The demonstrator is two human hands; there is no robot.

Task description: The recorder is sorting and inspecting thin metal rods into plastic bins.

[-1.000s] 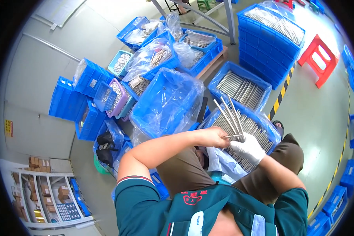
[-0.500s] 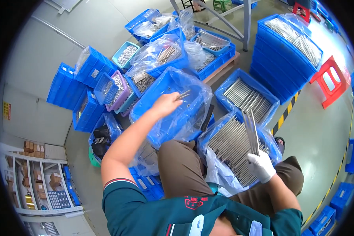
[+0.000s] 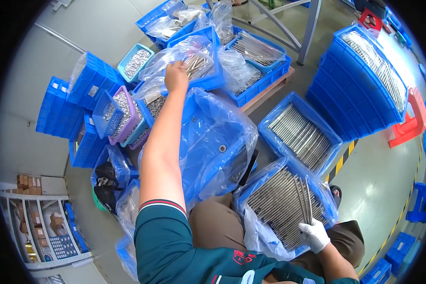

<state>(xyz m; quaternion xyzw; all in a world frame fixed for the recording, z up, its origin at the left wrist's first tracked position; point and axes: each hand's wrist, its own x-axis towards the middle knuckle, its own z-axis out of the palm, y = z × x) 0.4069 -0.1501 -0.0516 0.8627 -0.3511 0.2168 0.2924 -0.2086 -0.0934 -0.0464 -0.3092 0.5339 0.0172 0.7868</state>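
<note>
My bare left hand (image 3: 176,75) reaches far out over a lined blue bin, its fingers curled. Right beside it lies a loose pile of thin metal rods (image 3: 197,64) on clear plastic film. What those fingers hold, if anything, is hidden. Lower right, my white-gloved right hand (image 3: 313,235) grips a small bundle of long metal rods (image 3: 304,199), tilted upward and slightly fanned. That bundle is over a blue bin filled with rows of similar rods (image 3: 274,201). Between my arms sits a large blue bin lined with clear plastic (image 3: 206,137), with a small round part (image 3: 222,148) on its bottom.
Another bin of rods (image 3: 298,135) stands beyond the right one, near a tall stack of blue bins (image 3: 350,94). Baskets of small metal parts (image 3: 137,62) stand at the left. A metal table leg (image 3: 310,33) and a red stool (image 3: 412,120) are farther off.
My left hand has moved forward and left, from above the lined bin to the rod pile; the short rods it held no longer show clearly. My right hand still holds its bundle, slightly lower.
</note>
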